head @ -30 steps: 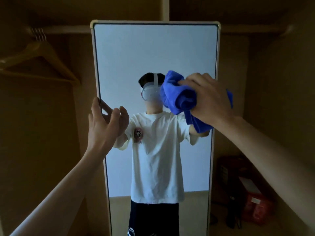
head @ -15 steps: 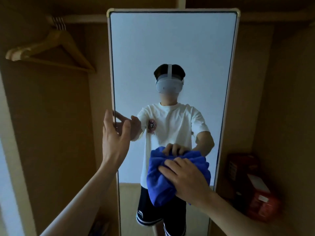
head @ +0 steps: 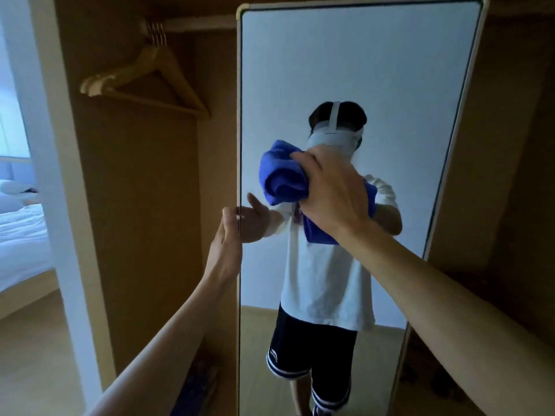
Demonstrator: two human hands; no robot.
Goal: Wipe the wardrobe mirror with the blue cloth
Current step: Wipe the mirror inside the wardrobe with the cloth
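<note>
1. Pressing a bunched blue cloth [head: 282, 178] against the wardrobe mirror [head: 360, 61], the right hand [head: 330, 196] sits around mid-height on the glass, a little left of its middle.
2. The right hand's grip is closed round the cloth, with the fingers curled over the wad and the back of the hand facing the camera. A rolled bulge of cloth sticks out to the left of the fingers. A flat flap hangs below, near the wrist.
3. The left hand [head: 225, 244] is at the mirror's left edge, lower than the right hand and seen side-on. Its grip is spread, with fairly straight fingers lying against the edge and clasping nothing. Its reflection just beside it shows an open palm and a raised thumb.
4. The mirror is tall, with a pale frame and rounded top corners, and it stands upright inside the wardrobe. It reflects a person in a white T-shirt, dark shorts and a white headset.
5. Left of the mirror, wooden hangers [head: 144, 76] hang from a rail [head: 195, 25] near the wardrobe's top.
6. At the far left, beyond the wardrobe's side panel, lies a bed [head: 21, 229] with white bedding.
7. Something dark and bluish [head: 198, 382] lies on the wardrobe floor near the left forearm, too dim to identify.
</note>
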